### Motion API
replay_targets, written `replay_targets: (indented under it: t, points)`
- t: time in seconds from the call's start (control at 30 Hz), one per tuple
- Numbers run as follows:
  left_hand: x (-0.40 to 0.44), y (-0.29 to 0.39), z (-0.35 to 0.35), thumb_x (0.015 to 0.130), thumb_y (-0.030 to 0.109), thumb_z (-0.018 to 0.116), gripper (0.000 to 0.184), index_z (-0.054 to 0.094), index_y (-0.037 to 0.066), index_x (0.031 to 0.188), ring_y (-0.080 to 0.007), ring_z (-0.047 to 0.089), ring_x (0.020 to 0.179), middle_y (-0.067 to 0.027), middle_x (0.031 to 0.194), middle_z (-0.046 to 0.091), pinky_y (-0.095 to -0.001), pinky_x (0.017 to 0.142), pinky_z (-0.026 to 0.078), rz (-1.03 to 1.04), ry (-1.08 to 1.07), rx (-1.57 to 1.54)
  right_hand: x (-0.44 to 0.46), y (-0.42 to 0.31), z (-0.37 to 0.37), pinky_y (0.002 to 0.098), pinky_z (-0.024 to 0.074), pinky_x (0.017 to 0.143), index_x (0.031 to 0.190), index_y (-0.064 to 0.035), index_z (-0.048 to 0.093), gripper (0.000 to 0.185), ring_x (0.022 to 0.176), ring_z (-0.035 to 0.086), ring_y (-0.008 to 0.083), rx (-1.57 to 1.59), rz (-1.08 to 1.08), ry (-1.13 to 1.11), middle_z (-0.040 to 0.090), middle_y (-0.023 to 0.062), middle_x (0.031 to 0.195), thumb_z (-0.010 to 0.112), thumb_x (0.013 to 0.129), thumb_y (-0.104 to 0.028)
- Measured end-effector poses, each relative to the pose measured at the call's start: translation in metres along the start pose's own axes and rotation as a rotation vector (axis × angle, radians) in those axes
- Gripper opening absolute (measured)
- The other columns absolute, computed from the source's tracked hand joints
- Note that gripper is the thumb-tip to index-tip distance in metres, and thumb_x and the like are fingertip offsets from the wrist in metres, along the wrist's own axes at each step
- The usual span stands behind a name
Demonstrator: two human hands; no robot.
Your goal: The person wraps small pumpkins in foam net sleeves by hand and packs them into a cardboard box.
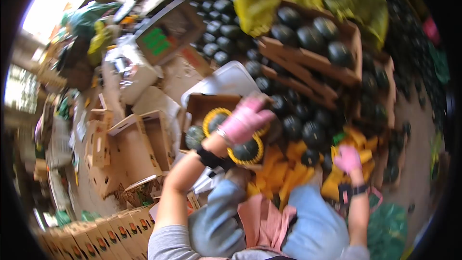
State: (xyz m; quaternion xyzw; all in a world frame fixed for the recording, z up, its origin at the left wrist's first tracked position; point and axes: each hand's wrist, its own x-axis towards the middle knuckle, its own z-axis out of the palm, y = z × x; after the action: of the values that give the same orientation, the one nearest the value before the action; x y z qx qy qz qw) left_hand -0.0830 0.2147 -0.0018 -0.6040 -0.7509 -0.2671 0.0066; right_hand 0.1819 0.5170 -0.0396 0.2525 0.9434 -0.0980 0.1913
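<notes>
Nearest the camera, my lap in blue jeans (315,216) flanks a pink cloth (264,219). Beyond it, left to right: a brown carton (199,108) holds a bare squash (194,137) at its left side and two squashes in yellow scalloped rings (246,150); more yellow edging shows past my left hand (248,118), which is pink-gloved and lies over the carton's right part. Blur hides whether its fingers grasp anything; I cannot tell. I judge the work partly done: two squashes are visibly ringed, while the loose dark squashes (314,134) to the right are bare. At far right, my right hand (347,159), also gloved, is at the yellow sheets (272,171); whether its fingers are clenched on one I cannot tell.

Surroundings, left to right: bright daylight at the far left; a row of printed cartons (108,236), near; open cartons (134,156) on a pale, littered floor (91,183); far off, yellow sacks (274,0) behind a squash-filled tray (308,70); near right, a green bag (390,221).
</notes>
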Motion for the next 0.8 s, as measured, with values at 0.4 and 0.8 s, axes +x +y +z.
replay_targets:
  t: [0.4,0.8]
  points:
    - [0.016,0.087,-0.012,0.089,0.017,0.059,0.027,0.051,0.003,0.11,-0.0229,0.06,0.081,-0.014,0.09,0.06,-0.0325,0.074,0.049,-0.485,0.343,-0.883,-0.007,-0.181,-0.091,0.0266,0.0466,0.06,0.09,-0.0028,0.055,0.024,0.067,0.056,0.0151,0.948,-0.567,0.597,0.055,0.0058,0.077,0.07,0.072,0.0]
    - [-0.009,0.07,-0.028,0.091,0.022,0.06,0.026,0.056,0.006,0.111,-0.0137,0.057,0.104,-0.0038,0.108,0.061,-0.0272,0.091,0.046,-0.468,0.069,-2.124,0.002,-0.164,-0.092,0.0273,0.0503,0.073,0.082,0.0015,0.061,0.018,0.074,0.062,0.0165,1.784,-0.552,-0.231,0.064,0.0054,0.079,0.054,0.066,0.008]
